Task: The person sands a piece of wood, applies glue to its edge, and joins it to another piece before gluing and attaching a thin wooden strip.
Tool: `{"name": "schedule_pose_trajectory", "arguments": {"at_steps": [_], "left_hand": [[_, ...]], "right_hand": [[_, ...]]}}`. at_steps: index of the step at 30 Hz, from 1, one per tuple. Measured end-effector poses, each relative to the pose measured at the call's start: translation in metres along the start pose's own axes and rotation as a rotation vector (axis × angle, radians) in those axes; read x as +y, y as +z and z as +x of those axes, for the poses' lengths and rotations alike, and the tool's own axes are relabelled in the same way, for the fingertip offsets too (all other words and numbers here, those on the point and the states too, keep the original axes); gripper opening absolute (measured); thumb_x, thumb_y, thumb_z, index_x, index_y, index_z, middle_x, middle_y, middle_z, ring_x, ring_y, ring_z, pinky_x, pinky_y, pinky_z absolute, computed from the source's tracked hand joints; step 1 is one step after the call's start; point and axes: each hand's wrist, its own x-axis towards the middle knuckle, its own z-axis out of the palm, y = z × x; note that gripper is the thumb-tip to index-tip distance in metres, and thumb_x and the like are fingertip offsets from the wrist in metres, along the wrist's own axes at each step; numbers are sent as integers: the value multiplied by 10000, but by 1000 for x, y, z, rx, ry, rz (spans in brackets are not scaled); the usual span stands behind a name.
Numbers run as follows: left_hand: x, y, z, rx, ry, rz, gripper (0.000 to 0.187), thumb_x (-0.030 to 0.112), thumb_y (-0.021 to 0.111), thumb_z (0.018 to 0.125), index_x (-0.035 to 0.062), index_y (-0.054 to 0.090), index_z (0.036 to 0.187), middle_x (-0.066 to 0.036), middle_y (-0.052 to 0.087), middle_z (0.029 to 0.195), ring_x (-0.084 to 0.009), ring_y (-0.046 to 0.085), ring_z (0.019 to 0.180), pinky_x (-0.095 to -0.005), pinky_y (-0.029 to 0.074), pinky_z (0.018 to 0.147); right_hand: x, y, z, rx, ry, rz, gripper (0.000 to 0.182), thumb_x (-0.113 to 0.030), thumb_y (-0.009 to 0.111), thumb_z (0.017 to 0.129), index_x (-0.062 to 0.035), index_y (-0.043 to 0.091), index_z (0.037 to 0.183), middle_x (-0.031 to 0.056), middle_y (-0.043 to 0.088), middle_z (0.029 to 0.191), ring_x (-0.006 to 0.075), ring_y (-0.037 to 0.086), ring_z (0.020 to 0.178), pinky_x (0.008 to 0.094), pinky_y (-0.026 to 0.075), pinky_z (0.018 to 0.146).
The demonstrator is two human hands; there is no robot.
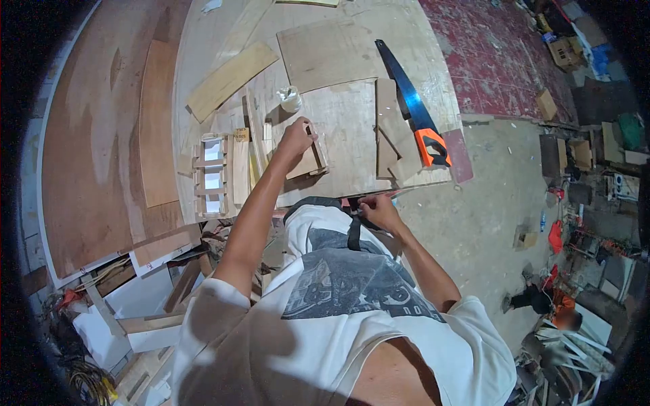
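Near 11 o'clock from the middle of the view, a small pale wooden box-like piece with a dark strip along its side point(321, 154) is gripped on the worktable point(352, 111). Its upper part is held by the left hand point(296, 139), whose fingers are bent and closed on it; the underside of the grip is hidden. Toward 3 o'clock, the right hand point(381, 211) is held just off the table edge, close to the waist; its fingers are curled with the tips drawn together, but whether anything is pinched cannot be told.

Just beyond the left hand, between 11 and 12 o'clock, a small whitish round container point(290, 99) is seen standing. At 9 o'clock, a narrow ladder-like wooden frame with three openings point(212, 177) is laid beside upright-running pale strips point(241, 169). A rectangular light-yellow board point(231, 80) is set aslant at 11 o'clock, and a thin plywood sheet point(330, 53) is laid flat at 12. At 1 o'clock, a handsaw with a blue-black blade and an orange-and-black handle point(432, 147) is rested partly over brown wooden offcuts point(388, 132). Far off at 4 o'clock, a person in orange and dark clothing point(535, 298) can be made out.
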Motion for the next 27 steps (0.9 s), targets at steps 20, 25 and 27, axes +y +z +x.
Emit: {"name": "schedule_pose_trajectory", "arguments": {"at_steps": [20,25,27], "left_hand": [[-29,10,-34,185,-221,-463,327,141,619,792,6,553,1082,-154,658,774,-216,644,669,-334,507,612],[-27,39,-50,290,-112,-291,198,207,647,765,43,640,875,-153,659,769,-284,648,721,-361,506,673],[0,38,-65,294,-112,-251,219,234,657,761,44,641,869,-150,659,759,-292,647,726,-367,502,682]], "right_hand": [[-5,-78,13,-31,36,-28,267,-99,532,828,54,614,1031,128,664,819,161,636,719,287,510,664],[-28,-96,60,-153,-92,-144,241,-93,545,808,30,641,992,131,673,808,154,636,650,284,507,593],[-42,-101,86,-174,-210,-243,218,-97,567,792,21,659,951,130,671,768,156,638,637,280,504,586]]}}
